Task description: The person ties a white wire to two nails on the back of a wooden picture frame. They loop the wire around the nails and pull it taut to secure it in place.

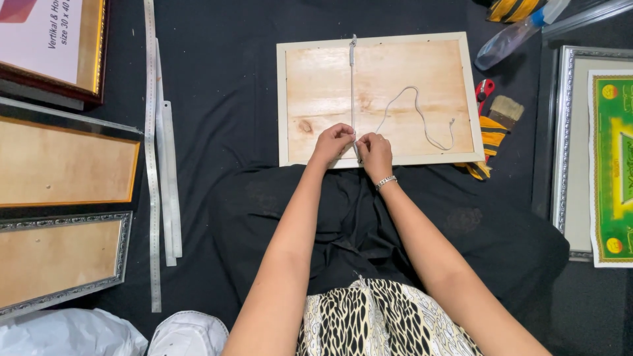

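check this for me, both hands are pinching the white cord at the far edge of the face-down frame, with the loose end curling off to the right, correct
Not quite: the head view shows the left hand and right hand pinching the white cord at the near edge of the face-down frame, not the far one. The loose end does curl off to the right.

My one head view looks steeply down from above, close over the wooden frame back (379, 97), which lies centre-top; no second view shares it.

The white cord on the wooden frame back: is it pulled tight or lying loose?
Both. The white cord runs straight and tight from the frame's top edge to the hands' fingers, while its free end curls loosely over the wooden frame back.
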